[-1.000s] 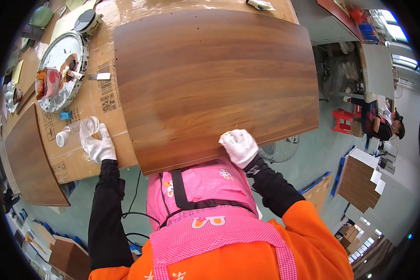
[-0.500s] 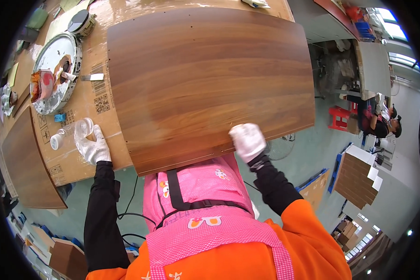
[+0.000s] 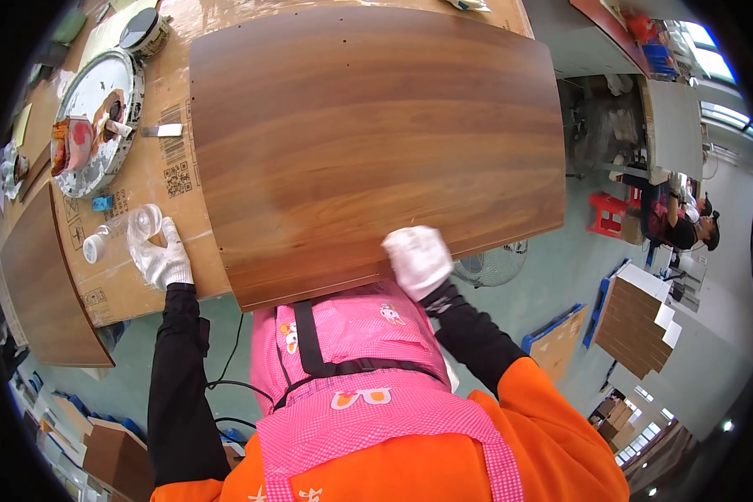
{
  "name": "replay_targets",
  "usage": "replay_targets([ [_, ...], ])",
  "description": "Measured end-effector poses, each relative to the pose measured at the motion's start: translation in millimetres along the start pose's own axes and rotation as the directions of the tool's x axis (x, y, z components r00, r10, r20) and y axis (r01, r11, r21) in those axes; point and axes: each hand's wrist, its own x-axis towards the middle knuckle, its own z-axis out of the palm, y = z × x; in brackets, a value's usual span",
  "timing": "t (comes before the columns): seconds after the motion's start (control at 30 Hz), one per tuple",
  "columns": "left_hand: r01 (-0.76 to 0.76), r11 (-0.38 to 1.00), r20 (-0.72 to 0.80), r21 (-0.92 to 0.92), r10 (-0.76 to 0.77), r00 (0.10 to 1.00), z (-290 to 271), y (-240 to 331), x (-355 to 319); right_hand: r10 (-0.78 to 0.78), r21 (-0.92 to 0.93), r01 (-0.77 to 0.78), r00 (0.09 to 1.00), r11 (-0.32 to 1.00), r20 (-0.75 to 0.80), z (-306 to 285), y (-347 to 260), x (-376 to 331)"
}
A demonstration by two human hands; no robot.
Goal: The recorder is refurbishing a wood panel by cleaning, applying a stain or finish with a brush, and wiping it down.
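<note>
The hands were well apart, both in white gloves. The right hand [image 3: 418,258] was bunched near the middle of the near edge of a brown wooden board [image 3: 376,134]; it was blurred, and whether it gripped anything could not be told. The board lay on the counter [image 3: 207,274], jutting past the counter's near edge by the pink apron [image 3: 351,322]. The left hand [image 3: 163,259], thumb and fingers spread, touched the base end of a clear bottle [image 3: 145,221] near the counter's near edge; how firmly it held could not be told. Beyond the bottle lay a blue block [image 3: 102,203], a paint-smeared round tray [image 3: 84,90] and a scraper [image 3: 169,130], with a tub [image 3: 145,32] farther back.
</note>
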Motion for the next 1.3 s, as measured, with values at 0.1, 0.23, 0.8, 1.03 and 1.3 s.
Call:
replay_targets([
  [0.1,-0.037,0.999,0.004,0.005,0.037,0.999,-7.9,6.1,0.7,0.526,-0.338,-0.515,0.848,0.788,-0.065,-34.6,89.1,-48.1],
  [0.23,0.001,1.000,-0.008,0.024,-0.001,1.000,-3.5,8.2,1.8,0.601,-0.336,-0.599,0.792,0.727,-0.111,-21.7,71.9,-42.9],
  [0.8,-0.048,0.998,-0.027,-0.046,0.046,0.999,0.1,-2.8,1.7,0.292,-0.150,-0.270,0.946,0.951,0.145,-3.9,-1.4,-6.0],
  [1.03,0.044,0.998,0.031,0.052,-0.046,0.998,-2.6,-2.5,-2.5,-0.003,-0.045,0.006,0.998,0.999,0.062,-30.2,55.9,-22.3],
  [1.3,0.014,0.999,-0.006,0.035,-0.014,1.000,5.6,-2.8,-2.1,0.059,-0.060,-0.059,0.998,0.996,0.003,11.0,2.9,-9.0],
])
